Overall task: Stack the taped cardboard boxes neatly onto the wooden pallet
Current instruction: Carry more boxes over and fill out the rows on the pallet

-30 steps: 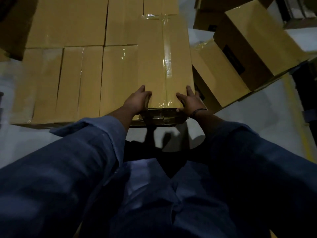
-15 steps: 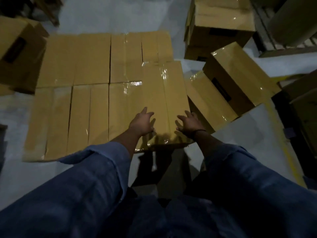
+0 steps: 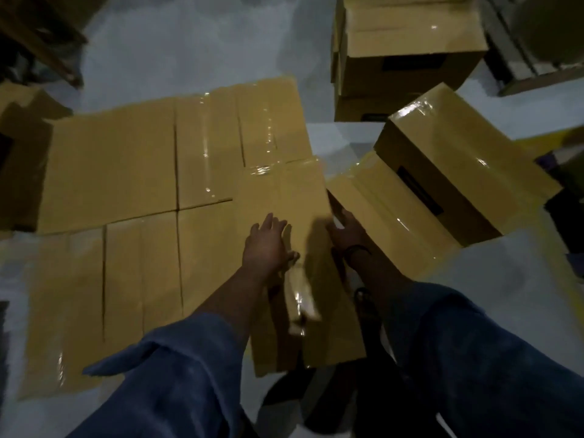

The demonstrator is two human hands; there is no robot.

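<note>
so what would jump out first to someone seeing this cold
First, the flat layer of taped cardboard boxes filling the left and centre, its tape glinting. Then the two hands at its near right corner: the left hand lies flat on top of the nearest box, and the right hand is at that box's right edge. To the right, a loose box sits skewed on the pale floor.

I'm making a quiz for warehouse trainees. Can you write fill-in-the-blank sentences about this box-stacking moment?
1. The left hand lies flat on the ___ of the taped box.
2. The right hand is at that box's ___ side.
3. A dark wristband sits on the ___ wrist.
4. Both sleeves are ___.
Missing words: top; right; right; blue.
</note>
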